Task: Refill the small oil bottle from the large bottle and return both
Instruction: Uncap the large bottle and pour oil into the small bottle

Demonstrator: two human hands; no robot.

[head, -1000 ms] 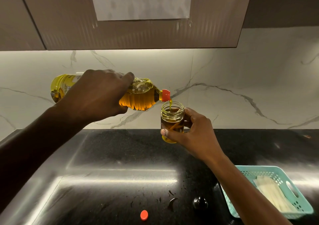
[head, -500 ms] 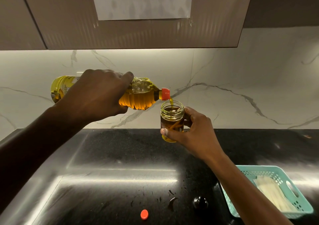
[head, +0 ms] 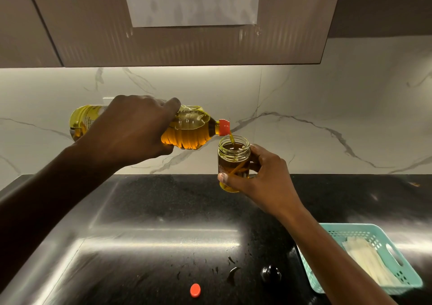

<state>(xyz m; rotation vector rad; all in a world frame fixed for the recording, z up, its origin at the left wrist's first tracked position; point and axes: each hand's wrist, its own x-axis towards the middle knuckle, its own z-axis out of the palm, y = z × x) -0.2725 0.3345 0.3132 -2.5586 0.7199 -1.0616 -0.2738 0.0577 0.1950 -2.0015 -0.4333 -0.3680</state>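
My left hand (head: 131,129) grips the large oil bottle (head: 189,130), a clear plastic bottle of amber oil with a yellow label and a red neck ring, tipped on its side with the mouth to the right. A thin stream of oil runs from it into the small oil bottle (head: 232,157), an open glass jar held upright above the black counter (head: 163,202) by my right hand (head: 264,176). The jar is filled nearly to its neck. A red cap (head: 195,290) lies on the counter near the front edge, and a dark round lid (head: 270,274) lies to its right.
A teal plastic basket (head: 397,279) with pale folded sheets inside sits at the front right of the counter. A marble backsplash stands behind, with wall cabinets (head: 187,45) overhead carrying a taped paper note (head: 191,0). Small dark spots mark the counter near the lid.
The oil level in the small bottle has risen slightly. The large bottle's mouth has lowered a little toward the jar's rim. Both hands stay almost in place.
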